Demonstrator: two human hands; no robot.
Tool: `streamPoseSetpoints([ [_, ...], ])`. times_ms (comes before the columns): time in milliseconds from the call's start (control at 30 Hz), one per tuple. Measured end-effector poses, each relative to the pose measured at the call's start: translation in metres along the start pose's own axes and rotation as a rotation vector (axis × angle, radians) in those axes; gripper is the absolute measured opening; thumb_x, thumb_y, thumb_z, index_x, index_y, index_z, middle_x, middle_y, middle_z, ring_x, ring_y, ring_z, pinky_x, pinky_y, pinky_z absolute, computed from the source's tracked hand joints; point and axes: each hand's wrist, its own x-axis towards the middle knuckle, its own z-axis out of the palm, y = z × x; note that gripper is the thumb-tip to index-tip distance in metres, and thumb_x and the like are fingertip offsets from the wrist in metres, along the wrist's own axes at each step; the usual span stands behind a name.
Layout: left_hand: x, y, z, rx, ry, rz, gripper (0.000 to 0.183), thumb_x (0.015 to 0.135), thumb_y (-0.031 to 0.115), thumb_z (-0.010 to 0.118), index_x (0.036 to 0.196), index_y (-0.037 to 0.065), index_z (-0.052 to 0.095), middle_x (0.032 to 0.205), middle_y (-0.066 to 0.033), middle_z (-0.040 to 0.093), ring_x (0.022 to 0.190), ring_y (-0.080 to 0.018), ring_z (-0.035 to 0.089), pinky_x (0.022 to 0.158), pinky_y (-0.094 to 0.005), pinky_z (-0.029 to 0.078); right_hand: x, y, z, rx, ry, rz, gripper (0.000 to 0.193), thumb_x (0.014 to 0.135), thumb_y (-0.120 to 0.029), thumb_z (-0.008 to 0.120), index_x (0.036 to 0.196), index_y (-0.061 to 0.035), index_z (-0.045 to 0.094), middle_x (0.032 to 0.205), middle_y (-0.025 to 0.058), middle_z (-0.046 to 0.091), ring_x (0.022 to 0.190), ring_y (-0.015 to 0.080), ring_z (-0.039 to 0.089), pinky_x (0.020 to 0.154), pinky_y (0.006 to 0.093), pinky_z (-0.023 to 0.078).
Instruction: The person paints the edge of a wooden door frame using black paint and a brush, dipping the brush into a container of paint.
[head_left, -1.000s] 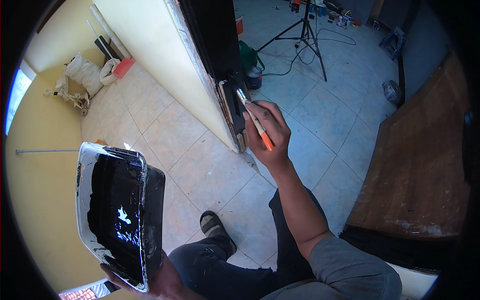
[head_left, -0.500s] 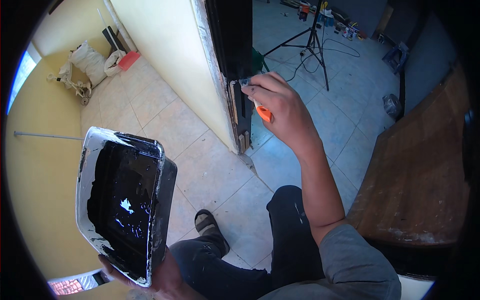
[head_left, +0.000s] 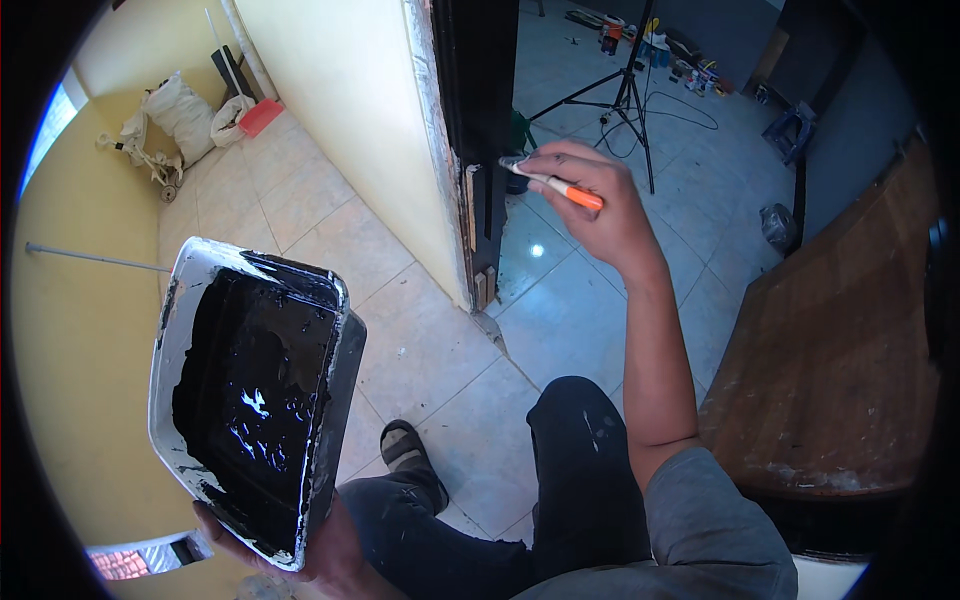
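At the lower left, my left hand [head_left: 325, 550] grips the near end of a paint tray [head_left: 345, 400], a deep white tub tilted toward me. Glossy black paint [head_left: 260, 370] covers its bottom and smears its walls. My right hand [head_left: 600, 205] is closed around a paintbrush [head_left: 577, 194] with a pale handle ending in orange. The brush's dark bristles point left, at the black door frame [head_left: 478, 90]; whether they touch it I cannot tell. Bare wood pieces [head_left: 471, 210] show along the frame's lower part.
A brown wooden panel [head_left: 830, 340] lies at the right. Beyond the doorway stand a black tripod [head_left: 628, 95] with a cable and scattered tools. White sacks [head_left: 183, 118] and a red dustpan [head_left: 260, 118] sit at the far left. A thin rod [head_left: 95, 257] reaches the tray's far side.
My right hand has moved right, and the brush has swung so its orange end points right. The tray has shifted slightly, still in my left hand.
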Motion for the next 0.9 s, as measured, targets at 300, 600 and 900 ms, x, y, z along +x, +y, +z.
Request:
streamPoseSetpoints([
  [300,0.008,-0.007,-0.033,0.493,-0.256,0.366,0.091,0.085,0.006,0.079,0.162,0.015,0.030,0.159,-0.0170,0.042,0.139,-0.0357,0.054,0.113,-0.0506,0.054,-0.033,0.016,0.048,0.748,0.497,0.327,0.019,0.099,-0.004,0.073,0.117,0.0025,0.072,0.116,0.0114,0.074,0.104,0.0183,0.073,0.092,0.0324,0.061],
  [600,-0.009,0.011,0.019,-0.059,-0.070,-0.159,0.092,0.081,0.017,0.088,0.156,0.009,0.037,0.155,-0.0134,0.050,0.141,-0.0339,0.052,0.124,-0.0481,0.040,-0.093,0.080,0.154,1.717,0.781,0.580,0.022,0.104,-0.010,0.068,0.125,-0.0033,0.067,0.127,0.0092,0.071,0.116,0.0213,0.070,0.107,0.0376,0.059],
  [900,0.007,-0.009,-0.026,0.865,-0.350,0.497,0.092,0.086,0.028,0.085,0.158,0.009,0.032,0.155,-0.0140,0.047,0.144,-0.0339,0.050,0.124,-0.0517,0.041,-0.081,0.054,0.141,1.687,0.852,0.545,0.022,0.102,-0.005,0.070,0.123,-0.0011,0.068,0.125,0.0114,0.071,0.125,0.0246,0.067,0.107,0.0401,0.058],
])
